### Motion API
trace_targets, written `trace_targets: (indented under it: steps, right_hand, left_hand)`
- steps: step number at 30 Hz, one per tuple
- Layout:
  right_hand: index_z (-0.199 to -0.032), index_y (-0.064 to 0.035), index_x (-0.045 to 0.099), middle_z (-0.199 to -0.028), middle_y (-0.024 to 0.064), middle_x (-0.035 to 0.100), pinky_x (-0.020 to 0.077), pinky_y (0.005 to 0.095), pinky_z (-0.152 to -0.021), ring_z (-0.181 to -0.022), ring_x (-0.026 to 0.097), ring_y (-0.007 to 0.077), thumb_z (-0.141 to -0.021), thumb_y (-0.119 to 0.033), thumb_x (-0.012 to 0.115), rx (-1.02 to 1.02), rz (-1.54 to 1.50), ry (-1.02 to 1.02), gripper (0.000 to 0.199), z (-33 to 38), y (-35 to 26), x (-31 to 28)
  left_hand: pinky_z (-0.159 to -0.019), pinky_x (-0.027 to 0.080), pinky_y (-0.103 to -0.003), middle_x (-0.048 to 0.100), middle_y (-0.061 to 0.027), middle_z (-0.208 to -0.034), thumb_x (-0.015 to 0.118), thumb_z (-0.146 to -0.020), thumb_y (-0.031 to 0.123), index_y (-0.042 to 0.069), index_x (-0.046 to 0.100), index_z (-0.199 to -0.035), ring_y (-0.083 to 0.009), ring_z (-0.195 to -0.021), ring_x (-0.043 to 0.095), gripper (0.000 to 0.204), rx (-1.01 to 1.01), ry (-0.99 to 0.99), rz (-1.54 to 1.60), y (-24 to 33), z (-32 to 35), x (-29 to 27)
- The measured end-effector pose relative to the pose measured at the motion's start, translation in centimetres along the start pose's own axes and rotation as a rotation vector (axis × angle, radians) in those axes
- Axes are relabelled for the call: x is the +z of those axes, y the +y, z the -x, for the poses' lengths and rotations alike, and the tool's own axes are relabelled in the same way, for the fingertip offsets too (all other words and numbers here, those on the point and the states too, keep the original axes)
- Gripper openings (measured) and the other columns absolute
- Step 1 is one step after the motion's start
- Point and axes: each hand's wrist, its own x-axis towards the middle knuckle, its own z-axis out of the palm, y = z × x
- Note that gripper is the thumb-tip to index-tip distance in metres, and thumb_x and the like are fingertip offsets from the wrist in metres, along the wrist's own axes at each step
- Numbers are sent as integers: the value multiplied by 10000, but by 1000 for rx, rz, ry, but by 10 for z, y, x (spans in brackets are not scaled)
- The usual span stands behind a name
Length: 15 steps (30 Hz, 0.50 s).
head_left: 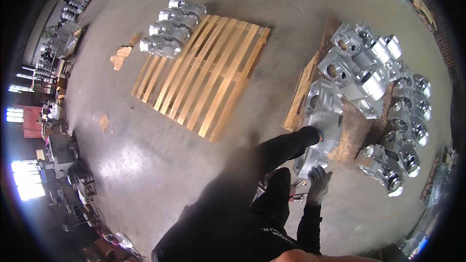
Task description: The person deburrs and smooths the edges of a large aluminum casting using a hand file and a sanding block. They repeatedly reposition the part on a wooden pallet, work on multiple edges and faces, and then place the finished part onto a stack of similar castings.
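A long silver metal casting [324,94] with round openings lies along the near left edge of a brown board-topped stack [353,138]. My left hand [328,122], in a grey glove, reaches across and grips it around its middle; the fingertips blend with the bright metal. Close to the casting's near end is my right hand [318,185], also gloved. Its fingers are spread, with the thumb apart, and the fingertips come up against that end or just beside it. My left forearm covers part of the casting's side.
More silver castings [361,70] are heaped on the stack, and others [405,111] stand in rows to its right. Far left of me, a slatted wooden pallet [213,75] carries several castings [170,29] on its far left edge. Cardboard scraps [121,57] litter the floor. Benches [63,150] line the left side.
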Motion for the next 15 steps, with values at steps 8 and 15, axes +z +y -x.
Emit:
trace_targets:
  steps: [8, 15]
  right_hand:
    - [-1559, 22, 417, -1566, 140, 528, 336, 419, -1248, -1434, 509, 269, -1135, -480, 388, 118, -574, -202, 657, -61, -1, 50]
    - [-1334, 97, 533, -1235, 346, 643, 509, 508, -944, -1103, 644, 405, -1088, -150, 403, -392, 1014, 180, 372, -80, -16, 50]
  left_hand:
    - [-857, 522, -437, 710, -128, -1051, 599, -1001, 373, 113, 608, -1112, -333, -1054, 687, 282, -128, 32, 83, -42, 80, 28]
    - [-829, 529, -457, 684, -180, -956, 506, -1079, 284, -3, 633, -1125, -351, -887, 672, 317, -323, -440, 346, -90, 61, 22]
